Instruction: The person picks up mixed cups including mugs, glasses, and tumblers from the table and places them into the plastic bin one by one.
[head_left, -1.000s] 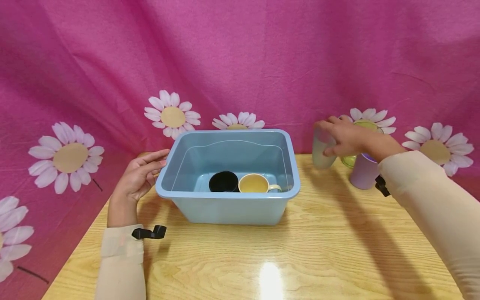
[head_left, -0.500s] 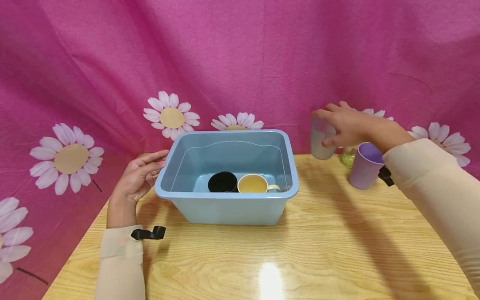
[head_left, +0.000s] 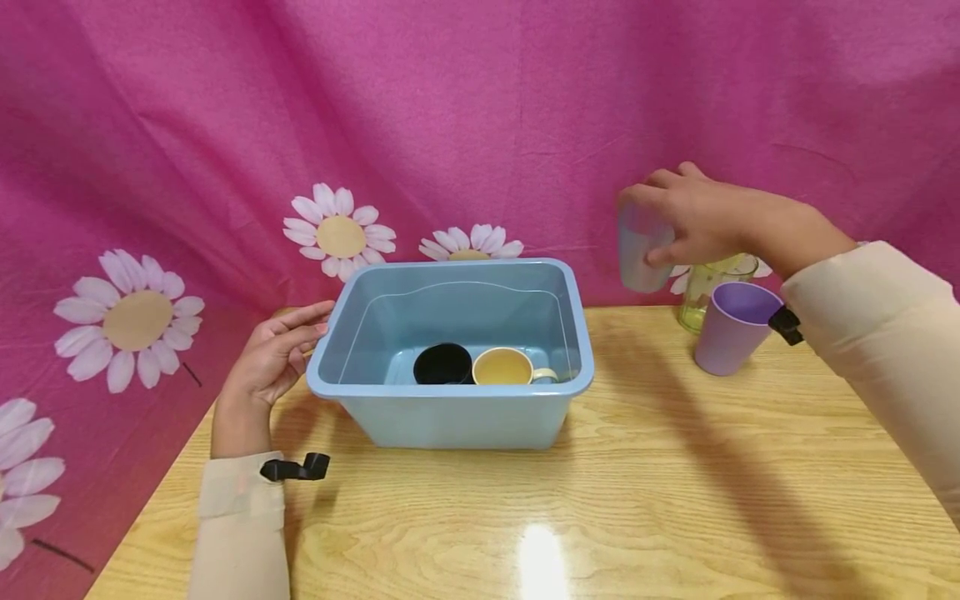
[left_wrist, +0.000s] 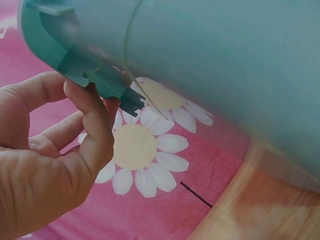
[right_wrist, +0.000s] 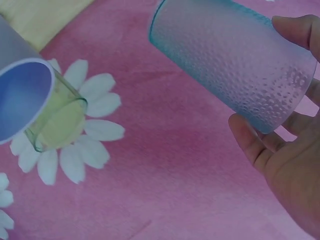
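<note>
The fingers of the right hand (head_left: pixel 701 215) grip the nearly upright frosted cup (head_left: pixel 637 260), the blue tub (head_left: pixel 450 423) lying lower, leftward.

Bright glare on wooden table (head_left: pixel 420 517)

In the head view, the right grip (head_left: pixel 693 215) hides the upper end of the translucent cup (head_left: pixel 642 260).

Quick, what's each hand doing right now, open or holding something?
Left hand: touching the blue tub; can't tell if gripping.
Right hand: holding the frosted cup.
</note>
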